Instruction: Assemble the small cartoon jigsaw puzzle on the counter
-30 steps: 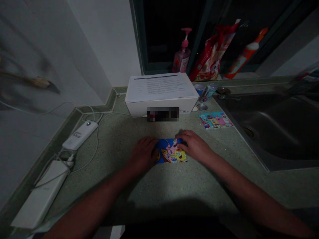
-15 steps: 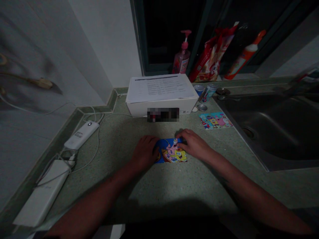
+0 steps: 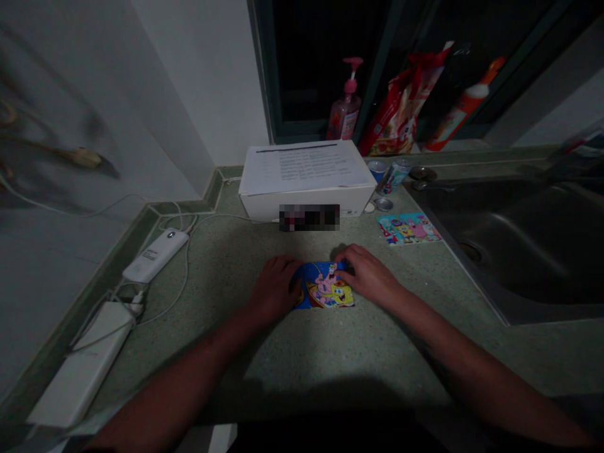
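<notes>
A blue cartoon picture card (image 3: 325,286), printed with yellow and pink figures, lies on the counter between my hands. My left hand (image 3: 276,283) is closed around its left end, with the thumb on the near side and the fingers beyond the far edge. At the upper right corner, my right hand (image 3: 365,270) grips the card between a bent thumb and forefinger. The hands cover both ends of the card. Farther right, a second cartoon card (image 3: 409,228) in light blue lies flat beside the sink, apart from my hands.
A white box (image 3: 306,176) topped with a printed sheet stands behind the card. To the right is a metal sink (image 3: 472,283). White power strips (image 3: 80,365) and loose cables run along the left. A pink pump bottle (image 3: 344,116) and a red bag (image 3: 399,104) stand by the window.
</notes>
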The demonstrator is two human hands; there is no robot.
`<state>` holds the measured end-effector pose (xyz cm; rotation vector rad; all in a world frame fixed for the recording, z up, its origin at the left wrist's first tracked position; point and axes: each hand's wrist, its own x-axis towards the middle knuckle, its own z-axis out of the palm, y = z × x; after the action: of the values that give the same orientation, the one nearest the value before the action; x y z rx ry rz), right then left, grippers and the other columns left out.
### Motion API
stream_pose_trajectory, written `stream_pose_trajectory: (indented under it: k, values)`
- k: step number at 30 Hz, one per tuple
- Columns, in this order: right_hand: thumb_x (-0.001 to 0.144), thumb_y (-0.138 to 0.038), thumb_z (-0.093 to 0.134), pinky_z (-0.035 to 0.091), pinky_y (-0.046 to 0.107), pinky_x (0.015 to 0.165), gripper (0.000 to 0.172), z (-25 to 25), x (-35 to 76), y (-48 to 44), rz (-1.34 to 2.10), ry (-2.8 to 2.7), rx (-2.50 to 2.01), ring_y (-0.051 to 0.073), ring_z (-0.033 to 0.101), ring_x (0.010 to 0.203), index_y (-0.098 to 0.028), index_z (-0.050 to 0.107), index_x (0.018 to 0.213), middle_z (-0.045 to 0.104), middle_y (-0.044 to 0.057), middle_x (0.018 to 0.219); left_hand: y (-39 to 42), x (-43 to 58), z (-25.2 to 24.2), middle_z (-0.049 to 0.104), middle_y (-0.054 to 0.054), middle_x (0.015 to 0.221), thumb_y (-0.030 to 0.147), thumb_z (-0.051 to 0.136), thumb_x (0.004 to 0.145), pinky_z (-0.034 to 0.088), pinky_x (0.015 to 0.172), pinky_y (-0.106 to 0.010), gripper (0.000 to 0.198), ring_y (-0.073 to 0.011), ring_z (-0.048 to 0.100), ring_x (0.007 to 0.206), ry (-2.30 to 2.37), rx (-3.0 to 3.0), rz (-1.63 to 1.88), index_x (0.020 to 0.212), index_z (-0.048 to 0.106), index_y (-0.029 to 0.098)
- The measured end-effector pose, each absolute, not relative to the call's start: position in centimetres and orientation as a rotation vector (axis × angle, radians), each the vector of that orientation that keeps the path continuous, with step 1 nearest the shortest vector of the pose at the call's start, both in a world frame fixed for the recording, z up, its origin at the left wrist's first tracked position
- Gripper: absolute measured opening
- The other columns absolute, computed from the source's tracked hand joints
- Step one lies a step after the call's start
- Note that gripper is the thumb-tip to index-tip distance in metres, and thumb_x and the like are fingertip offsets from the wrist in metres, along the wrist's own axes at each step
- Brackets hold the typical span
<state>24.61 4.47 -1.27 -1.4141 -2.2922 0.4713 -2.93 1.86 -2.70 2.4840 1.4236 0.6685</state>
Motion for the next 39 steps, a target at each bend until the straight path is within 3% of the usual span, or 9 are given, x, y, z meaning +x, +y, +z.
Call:
stream_pose_trajectory:
  k: [10, 28, 39]
  values:
    - [0.093, -0.014, 0.067, 0.053, 0.037, 0.084, 0.009, -1.31, 24.51, 4.22, 0.445, -2.28, -1.384, 0.024, 0.066, 0.093, -0.022, 0.068, 0.097, 0.067, 0.007, 0.098, 1.84, -3.06, -2.7, 0.068, -0.011, 0.124, 0.015, 0.063, 0.096, 0.055, 0.103, -0.049, 0.035, -0.0289, 0.063, 0.115, 1.415, 2.515, 0.702, 0.129, 0.067, 0.022]
    - [0.095, -0.011, 0.062, 0.052, 0.035, 0.083, 0.012, -1.66, 24.87, 3.6, 0.414, -2.332, -1.234, 0.022, 0.065, 0.092, -0.023, 0.063, 0.093, 0.068, 0.006, 0.097, 1.57, -3.78, -3.12, 0.068, -0.011, 0.115, 0.011, 0.057, 0.102, 0.06, 0.091, -0.042, 0.03, -0.0256, 0.065, 0.106, 1.294, 2.602, 0.849, 0.126, 0.072, 0.021]
    - [0.098, -0.017, 0.059, 0.053, 0.037, 0.082, 0.01, -1.69, 24.9, 3.75, 0.381, -2.315, -1.269, 0.024, 0.068, 0.091, -0.022, 0.067, 0.098, 0.07, 0.007, 0.096, 1.84, -3.73, -3.5, 0.07, -0.011, 0.122, 0.01, 0.054, 0.102, 0.06, 0.098, -0.042, 0.031, -0.025, 0.067, 0.113, 1.301, 2.55, 0.921, 0.127, 0.07, 0.02]
